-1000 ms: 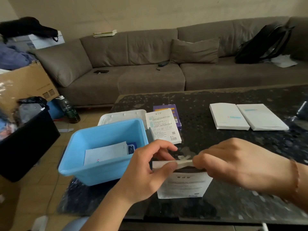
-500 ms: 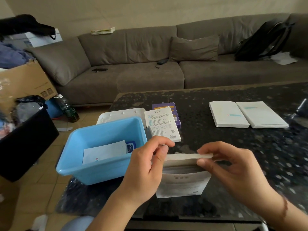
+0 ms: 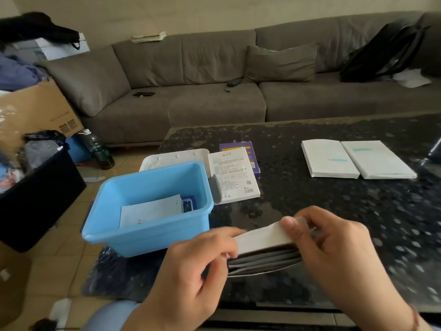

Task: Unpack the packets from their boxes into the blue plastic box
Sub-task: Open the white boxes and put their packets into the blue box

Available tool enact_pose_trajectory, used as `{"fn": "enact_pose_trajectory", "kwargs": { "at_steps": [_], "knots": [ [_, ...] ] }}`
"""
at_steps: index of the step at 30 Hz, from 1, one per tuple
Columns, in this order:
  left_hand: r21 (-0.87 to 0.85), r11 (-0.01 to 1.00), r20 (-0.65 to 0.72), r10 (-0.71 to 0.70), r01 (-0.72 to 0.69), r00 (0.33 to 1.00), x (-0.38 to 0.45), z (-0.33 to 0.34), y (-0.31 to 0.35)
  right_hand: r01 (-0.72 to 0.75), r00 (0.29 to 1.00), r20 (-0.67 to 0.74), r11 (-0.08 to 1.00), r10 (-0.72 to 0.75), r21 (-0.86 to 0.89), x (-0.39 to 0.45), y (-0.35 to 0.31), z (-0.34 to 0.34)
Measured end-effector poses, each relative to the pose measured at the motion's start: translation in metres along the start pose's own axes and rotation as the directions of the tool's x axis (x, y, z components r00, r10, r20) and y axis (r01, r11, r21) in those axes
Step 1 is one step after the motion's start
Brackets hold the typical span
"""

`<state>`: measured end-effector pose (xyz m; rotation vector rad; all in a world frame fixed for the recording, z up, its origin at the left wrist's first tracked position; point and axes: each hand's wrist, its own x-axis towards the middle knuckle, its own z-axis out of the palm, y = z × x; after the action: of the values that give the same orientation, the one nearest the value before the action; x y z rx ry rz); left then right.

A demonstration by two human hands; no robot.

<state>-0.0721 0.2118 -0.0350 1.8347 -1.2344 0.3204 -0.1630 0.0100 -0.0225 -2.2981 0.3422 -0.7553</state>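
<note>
Now the flat white box [image 3: 262, 237] is being tipped up off the counter [image 3: 334, 211], where half a second ago it was being held more upright with its printed face showing; its open mouth is now being turned toward the camera. The flap is being pinned back by the right hand [image 3: 334, 254], thumb curled over the top edge, while the left end is being pinched by the left hand [image 3: 202, 266]; both grips are clamped on the box. Grey packet edges [image 3: 262, 259] are being exposed inside, stacked in layers.

The opening step is judged to be nearly done, and extraction is being set up: the next move likely calls for one grip to be freed, the packets to be pinched and drawn out, then carried left to the blue plastic box [image 3: 148, 237].

That box is being kept at the near left edge of the counter, and a white packet [image 3: 150, 210] and a small blue one [image 3: 188, 204] are lying in it already. Just beyond it, a white lid [image 3: 174, 157], a printed white box [image 3: 233, 175] and a purple box [image 3: 250, 149] are being left aside, and two white boxes [image 3: 358, 158] are waiting far right, side by side.
</note>
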Motion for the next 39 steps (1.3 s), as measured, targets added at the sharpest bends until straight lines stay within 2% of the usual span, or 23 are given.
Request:
{"fn": "enact_pose_trajectory", "kwargs": {
  "at_steps": [3, 6, 8, 11, 13, 16, 19, 22, 26, 28, 30, 34, 36, 39],
  "knots": [
    [0.042, 0.991, 0.002, -0.131, 0.130, 0.991, -0.011, -0.007, 0.004, 0.057, 0.998, -0.032, 0.995, -0.055, 0.081, -0.002, 0.005, 0.001],
    [-0.135, 0.903, 0.031, -0.408, 0.408, 0.913, -0.020, -0.007, 0.008, 0.145, 0.989, -0.003, 0.987, -0.145, 0.064, -0.008, 0.006, -0.003],
    [-0.176, 0.856, 0.055, -0.485, 0.487, 0.873, -0.019, -0.003, 0.014, 0.174, 0.984, -0.048, 0.983, -0.171, 0.062, -0.012, 0.009, -0.004],
    [-0.270, 0.807, 0.053, -0.532, 0.525, 0.845, -0.011, 0.003, 0.018, 0.138, 0.987, -0.106, 0.975, -0.121, 0.172, -0.015, 0.020, -0.006],
    [-0.342, 0.776, 0.051, -0.548, 0.530, 0.835, -0.001, 0.008, 0.020, 0.144, 0.983, -0.140, 0.975, -0.121, 0.170, -0.014, 0.021, -0.008],
    [-0.428, 0.789, -0.010, -0.492, 0.441, 0.871, 0.019, 0.025, 0.019, 0.132, 0.967, -0.243, 0.967, -0.077, 0.218, -0.003, 0.027, -0.011],
    [-0.445, 0.821, -0.072, -0.431, 0.358, 0.899, 0.035, 0.048, 0.012, 0.105, 0.937, -0.348, 0.973, -0.028, 0.206, 0.008, 0.041, -0.009],
    [-0.430, 0.795, -0.070, -0.501, 0.427, 0.863, 0.037, 0.074, -0.002, 0.086, 0.921, -0.389, 0.971, 0.007, 0.222, 0.010, 0.061, 0.001],
    [-0.504, 0.723, -0.058, -0.575, 0.473, 0.816, 0.034, 0.092, -0.004, 0.094, 0.925, -0.380, 0.979, -0.019, 0.180, -0.002, 0.079, 0.009],
    [-0.510, 0.711, -0.064, -0.593, 0.484, 0.803, 0.034, 0.093, -0.003, 0.107, 0.922, -0.383, 0.988, -0.057, 0.110, -0.005, 0.081, 0.008],
    [-0.506, 0.708, -0.060, -0.599, 0.493, 0.799, 0.037, 0.092, -0.002, 0.113, 0.924, -0.358, 0.989, -0.139, -0.091, -0.004, 0.075, 0.005],
    [-0.493, 0.706, -0.037, -0.601, 0.508, 0.799, 0.043, 0.089, 0.000, 0.198, 0.936, -0.175, 0.867, -0.306, -0.457, 0.005, 0.062, 0.002],
    [-0.492, 0.703, -0.024, -0.600, 0.513, 0.799, 0.046, 0.090, -0.001, 0.243, 0.936, -0.084, 0.801, -0.341, -0.547, 0.009, 0.059, 0.004],
    [-0.489, 0.705, -0.009, -0.594, 0.514, 0.805, 0.049, 0.091, -0.001, 0.200, 0.955, -0.057, 0.774, -0.291, -0.601, 0.010, 0.053, 0.008]
  ]
}}
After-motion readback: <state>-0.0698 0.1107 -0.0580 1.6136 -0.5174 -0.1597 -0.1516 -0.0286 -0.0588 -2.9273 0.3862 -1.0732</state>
